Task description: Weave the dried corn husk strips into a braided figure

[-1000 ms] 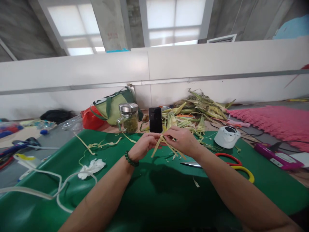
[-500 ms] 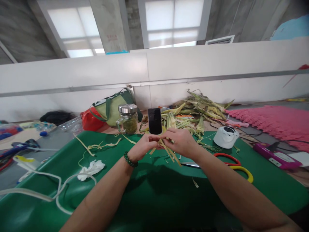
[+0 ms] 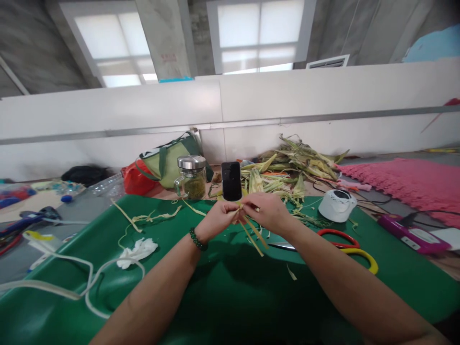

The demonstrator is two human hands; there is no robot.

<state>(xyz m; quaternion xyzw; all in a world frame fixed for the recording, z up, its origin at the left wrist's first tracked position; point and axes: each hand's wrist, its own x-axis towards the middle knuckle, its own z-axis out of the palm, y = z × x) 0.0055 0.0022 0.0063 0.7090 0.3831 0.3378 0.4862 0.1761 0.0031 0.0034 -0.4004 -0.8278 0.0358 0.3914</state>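
Observation:
Both hands meet above the green mat (image 3: 223,287) and pinch a small bundle of dried corn husk strips (image 3: 253,232). My left hand (image 3: 217,219), with a green bead bracelet on its wrist, has its fingers closed on the top of the strips. My right hand (image 3: 268,211) is closed on the same strips from the right. The loose ends of the strips hang down and to the right below the hands. Just behind the hands a black phone (image 3: 231,180) stands upright.
Scissors with red and yellow handles (image 3: 341,242) lie to the right. A white round device (image 3: 337,204), a glass jar (image 3: 192,176), a pile of corn husks (image 3: 291,165), a white husk flower (image 3: 138,250), loose strips, a green bag (image 3: 167,160) and a pink mat (image 3: 406,177) surround the mat.
The strip that stuck out to the lower left has been drawn in; the strips now hang only to the lower right. Both hands stayed together and rose slightly.

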